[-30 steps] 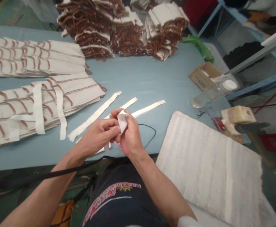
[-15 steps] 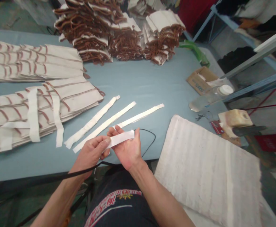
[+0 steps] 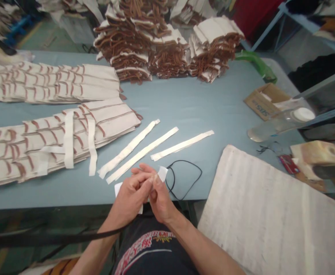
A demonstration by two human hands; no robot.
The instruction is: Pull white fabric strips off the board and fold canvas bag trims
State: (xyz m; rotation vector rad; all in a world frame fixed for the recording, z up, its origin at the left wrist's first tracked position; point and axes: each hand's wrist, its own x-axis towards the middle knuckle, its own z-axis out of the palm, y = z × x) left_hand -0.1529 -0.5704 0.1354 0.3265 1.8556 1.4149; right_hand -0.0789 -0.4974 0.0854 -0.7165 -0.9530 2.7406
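My left hand (image 3: 130, 196) and my right hand (image 3: 162, 200) are pressed together at the near edge of the table. Between them they pinch a white strip (image 3: 163, 174); one end pokes out above the right thumb. More white material (image 3: 118, 188) shows beyond the left hand, and I cannot tell if it is the same piece. The fingers cover the strip's middle. Just past the hands lie three pale strips: a left one (image 3: 130, 148), a middle one (image 3: 144, 153) and a shorter right one (image 3: 183, 145). A thin black cord (image 3: 201, 173) loops beside the right hand.
Overlapping cream fabric pieces with brown edging (image 3: 110, 114) spread across the left, with several strips draped on top. Brown-and-cream bundles (image 3: 167, 57) are piled at the back. At right are a cardboard box (image 3: 257, 104), a clear bottle (image 3: 276, 124) and a large whitish padded board (image 3: 261, 206).
My right hand, flat with its palm up under the strip before, has closed on it. Both hands have come together, hiding most of the strip. The camera view has swung left.
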